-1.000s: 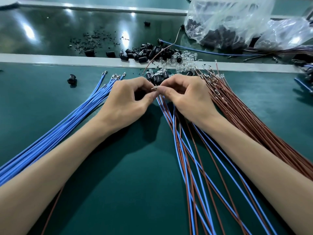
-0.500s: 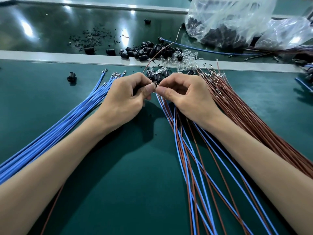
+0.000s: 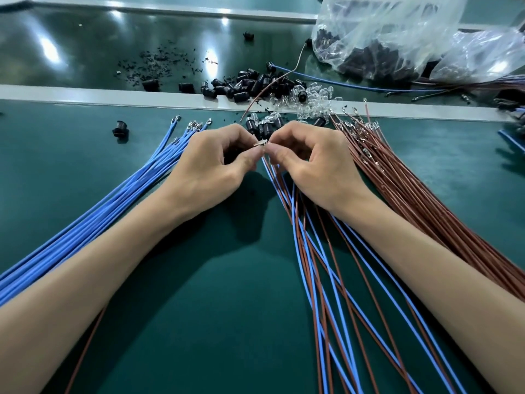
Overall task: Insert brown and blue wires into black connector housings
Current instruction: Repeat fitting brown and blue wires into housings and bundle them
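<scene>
Head view: left hand (image 3: 210, 172), right hand (image 3: 321, 169) pinch terminal (image 3: 260, 143) above green mat (image 3: 227, 308).

No text, label, brand, number or sign can be read here. The clear plastic bags (image 3: 397, 32) at the far right of the desk (image 3: 199, 308) show only glare and creases. The black connector housings (image 3: 244, 83) seem too small and blurred to show any marking they may carry.
</scene>
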Motion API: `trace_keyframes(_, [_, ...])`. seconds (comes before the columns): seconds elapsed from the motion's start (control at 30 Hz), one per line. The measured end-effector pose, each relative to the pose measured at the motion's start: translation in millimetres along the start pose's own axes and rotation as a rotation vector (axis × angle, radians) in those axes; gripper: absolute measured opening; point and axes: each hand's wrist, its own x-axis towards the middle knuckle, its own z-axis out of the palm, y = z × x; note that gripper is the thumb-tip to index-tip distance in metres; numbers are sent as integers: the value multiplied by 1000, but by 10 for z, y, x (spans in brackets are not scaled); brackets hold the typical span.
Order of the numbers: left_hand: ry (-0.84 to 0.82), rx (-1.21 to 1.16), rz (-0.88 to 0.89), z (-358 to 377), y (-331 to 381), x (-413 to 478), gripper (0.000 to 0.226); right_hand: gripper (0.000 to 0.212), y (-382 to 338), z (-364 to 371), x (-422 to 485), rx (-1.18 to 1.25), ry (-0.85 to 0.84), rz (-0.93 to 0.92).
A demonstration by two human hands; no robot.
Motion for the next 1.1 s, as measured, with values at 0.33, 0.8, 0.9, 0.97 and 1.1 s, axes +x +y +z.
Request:
trace_keyframes(0.33, [-2,-75,-3,-17,33,-1,10,4,3,-12,17,182,11,39])
trace_keyframes(0.8, [-4,-127,-24,-28,66,-27,11,10,38,-34,19,371,-17,37])
trace_keyframes(0.9, [10,-163,-42,-36,71,-30,11,10,48,-39,14,407,-33,47])
trace_keyframes(0.97, [3,-169,-44,-34,74,-29,13,10,58,-33,21,394,-43,49])
trace_keyframes(1.1, [-13,-157,-59,-23,64,-29,11,13,73,-17,20,376,-59,31])
